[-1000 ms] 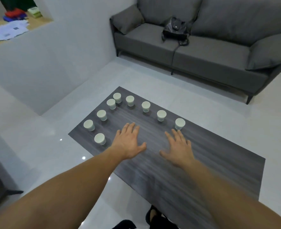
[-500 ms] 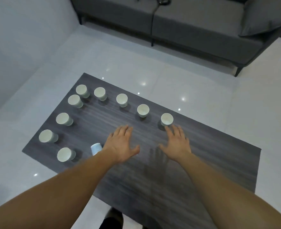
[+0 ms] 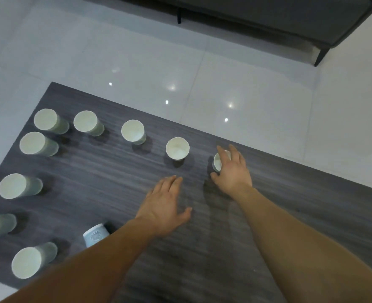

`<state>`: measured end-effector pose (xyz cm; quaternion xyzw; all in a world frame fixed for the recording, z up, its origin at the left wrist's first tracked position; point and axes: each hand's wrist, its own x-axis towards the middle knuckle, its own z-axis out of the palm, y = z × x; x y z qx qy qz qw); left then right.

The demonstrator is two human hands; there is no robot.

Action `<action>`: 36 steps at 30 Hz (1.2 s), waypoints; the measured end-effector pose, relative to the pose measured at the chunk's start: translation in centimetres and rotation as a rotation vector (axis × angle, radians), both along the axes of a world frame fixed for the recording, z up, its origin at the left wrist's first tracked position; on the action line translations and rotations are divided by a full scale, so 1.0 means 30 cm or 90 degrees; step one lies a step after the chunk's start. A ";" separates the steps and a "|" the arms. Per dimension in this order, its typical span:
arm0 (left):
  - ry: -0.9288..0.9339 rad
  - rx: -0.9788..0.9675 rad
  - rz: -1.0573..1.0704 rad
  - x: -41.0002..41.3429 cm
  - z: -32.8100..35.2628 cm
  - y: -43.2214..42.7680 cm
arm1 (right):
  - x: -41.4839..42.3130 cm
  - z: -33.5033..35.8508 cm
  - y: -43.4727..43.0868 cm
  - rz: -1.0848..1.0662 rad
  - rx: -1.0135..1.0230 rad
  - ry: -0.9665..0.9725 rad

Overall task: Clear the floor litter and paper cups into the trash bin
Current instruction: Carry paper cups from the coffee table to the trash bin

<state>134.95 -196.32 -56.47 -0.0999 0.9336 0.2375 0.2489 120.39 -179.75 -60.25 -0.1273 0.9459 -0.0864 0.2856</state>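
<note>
Several white paper cups stand upright on a dark wood-grain table, in a row along its far edge and down its left side, among them one near the middle and one left of it. My right hand covers the rightmost cup, thumb on its near side and fingers over its rim. Left of that, my left hand hovers flat and open over bare table. A pale blue cup lies tipped by my left forearm.
A grey sofa on thin dark legs runs along the top of the view. Glossy white floor tiles lie between the sofa and the table. No trash bin is in view.
The view has dropped closer to the table. My right hand has moved forward from beside the rightmost cup onto it. My left hand stays flat over the table.
</note>
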 end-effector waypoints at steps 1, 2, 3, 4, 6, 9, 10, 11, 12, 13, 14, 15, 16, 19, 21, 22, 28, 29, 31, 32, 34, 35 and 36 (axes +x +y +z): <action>-0.001 0.009 0.004 -0.004 -0.012 -0.002 | 0.001 -0.011 -0.001 -0.012 -0.013 0.003; 0.001 0.019 0.009 -0.007 -0.019 -0.002 | 0.009 -0.014 -0.003 -0.027 -0.026 0.002; 0.003 0.032 0.017 -0.010 -0.021 -0.003 | 0.026 -0.009 -0.009 -0.043 -0.044 -0.006; 0.004 0.049 0.028 -0.013 -0.018 -0.003 | 0.049 0.001 -0.018 -0.058 -0.071 -0.024; 0.010 0.085 0.062 -0.013 -0.007 -0.007 | 0.101 0.029 -0.046 -0.071 -0.160 -0.067; 0.027 0.143 0.110 -0.005 0.013 -0.035 | 0.163 0.089 -0.109 -0.043 -0.314 -0.133; 0.037 0.162 0.134 0.000 0.020 -0.048 | 0.175 0.109 -0.131 -0.029 -0.341 -0.159; 0.049 0.177 0.159 0.003 0.028 -0.064 | 0.182 0.128 -0.154 -0.013 -0.355 -0.182; 0.060 0.188 0.180 0.005 0.034 -0.080 | 0.186 0.142 -0.175 0.007 -0.360 -0.200; 0.071 0.196 0.196 0.009 0.037 -0.097 | 0.188 0.152 -0.195 0.036 -0.360 -0.214; 0.081 0.200 0.207 0.014 0.037 -0.114 | 0.190 0.155 -0.212 0.067 -0.359 -0.226; 0.091 0.199 0.215 0.021 0.035 -0.129 | 0.187 0.158 -0.226 0.092 -0.356 -0.234; 0.101 0.190 0.221 0.030 0.032 -0.146 | 0.178 0.156 -0.240 0.102 -0.353 -0.225; 0.103 0.146 0.262 0.074 0.012 -0.197 | 0.114 0.101 -0.284 0.073 -0.311 -0.013; 0.090 0.133 0.302 0.111 0.003 -0.225 | 0.060 0.056 -0.320 0.113 -0.221 0.103; 0.089 0.134 0.314 0.129 0.002 -0.236 | 0.039 0.034 -0.338 0.160 -0.157 0.102; 0.095 0.067 0.319 0.232 0.031 -0.314 | 0.110 -0.038 -0.374 0.236 0.010 0.033; 0.090 0.044 0.308 0.249 0.042 -0.329 | 0.155 -0.035 -0.370 0.225 0.009 0.030; 0.084 0.016 0.301 0.280 0.073 -0.354 | 0.251 -0.007 -0.360 0.202 -0.004 0.004; 0.081 0.013 0.306 0.293 0.092 -0.367 | 0.293 0.017 -0.365 0.193 -0.019 -0.003; 0.082 0.023 0.328 0.319 0.140 -0.390 | 0.361 0.088 -0.404 0.177 -0.071 -0.005; 0.091 0.029 0.343 0.333 0.172 -0.401 | 0.391 0.135 -0.433 0.175 -0.106 -0.001; 0.105 0.031 0.357 0.348 0.209 -0.410 | 0.418 0.186 -0.463 0.179 -0.140 0.006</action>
